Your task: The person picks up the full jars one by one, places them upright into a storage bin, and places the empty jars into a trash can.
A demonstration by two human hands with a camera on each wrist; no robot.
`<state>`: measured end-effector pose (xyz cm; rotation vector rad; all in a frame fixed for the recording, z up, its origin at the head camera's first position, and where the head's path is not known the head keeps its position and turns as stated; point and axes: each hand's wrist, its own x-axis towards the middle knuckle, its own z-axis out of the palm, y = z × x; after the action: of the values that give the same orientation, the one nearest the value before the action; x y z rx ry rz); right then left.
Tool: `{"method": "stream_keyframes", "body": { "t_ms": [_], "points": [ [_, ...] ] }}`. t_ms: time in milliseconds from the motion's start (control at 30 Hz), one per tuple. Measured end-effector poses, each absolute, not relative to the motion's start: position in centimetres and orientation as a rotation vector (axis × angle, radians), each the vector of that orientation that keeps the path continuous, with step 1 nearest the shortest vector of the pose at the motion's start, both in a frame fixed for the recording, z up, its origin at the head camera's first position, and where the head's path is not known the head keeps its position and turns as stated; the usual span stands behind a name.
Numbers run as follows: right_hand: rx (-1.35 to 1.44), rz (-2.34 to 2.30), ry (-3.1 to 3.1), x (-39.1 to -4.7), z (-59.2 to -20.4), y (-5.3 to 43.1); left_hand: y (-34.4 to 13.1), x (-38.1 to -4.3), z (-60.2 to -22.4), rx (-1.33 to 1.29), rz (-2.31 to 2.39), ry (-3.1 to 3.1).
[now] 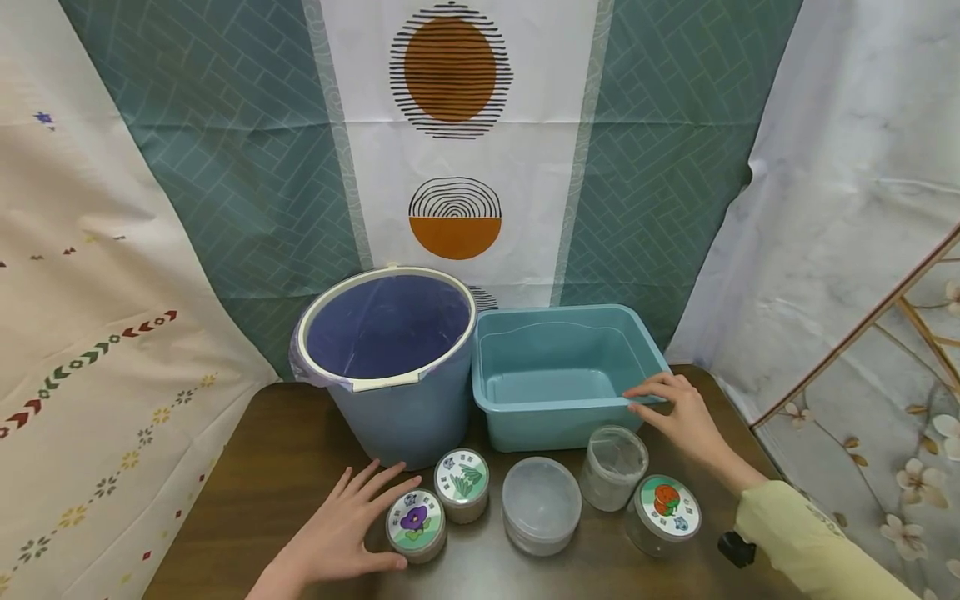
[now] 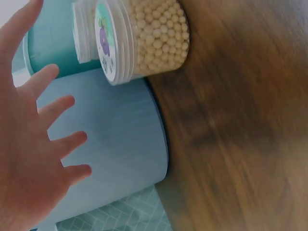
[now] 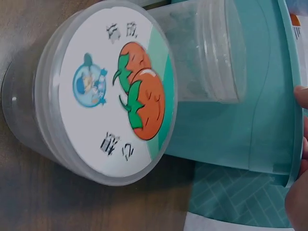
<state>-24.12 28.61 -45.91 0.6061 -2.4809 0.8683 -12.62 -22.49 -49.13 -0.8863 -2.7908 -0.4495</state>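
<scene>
My left hand [image 1: 341, 533] is spread, its fingers straight around the near side of a small jar [image 1: 416, 525] with a purple flower on its lid. In the left wrist view that jar [image 2: 149, 38] is full of beige round pellets. My right hand [image 1: 686, 417] hovers at the right front corner of the teal basin [image 1: 551, 427], thumb and forefinger apart, fingertips right at the rim. Below it stand a clear jar [image 1: 613, 467] and a jar with a persimmon lid [image 1: 663, 510]. The right wrist view shows the persimmon lid [image 3: 115, 91] up close.
A blue bucket [image 1: 420, 421] with a cream rim and a plastic liner stands left of the basin. A jar with a green-leaf lid [image 1: 461, 483] and a squat translucent tub [image 1: 542, 504] sit in front. A patterned cloth [image 1: 660, 125] hangs behind the brown table [image 1: 247, 475].
</scene>
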Motion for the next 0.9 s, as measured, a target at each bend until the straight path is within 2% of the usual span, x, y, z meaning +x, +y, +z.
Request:
{"method": "stream_keyframes", "body": {
  "t_ms": [467,900],
  "points": [
    [0.553,0.914,-2.515,-23.8,-45.7,28.5,-19.4,-12.7,-51.9,-0.702,-0.600,-2.939],
    [0.532,0.929,-2.514,-23.9,-46.0,28.5,-16.5,-13.1,-52.2,-0.426,-0.605,-3.036]
  ]
}}
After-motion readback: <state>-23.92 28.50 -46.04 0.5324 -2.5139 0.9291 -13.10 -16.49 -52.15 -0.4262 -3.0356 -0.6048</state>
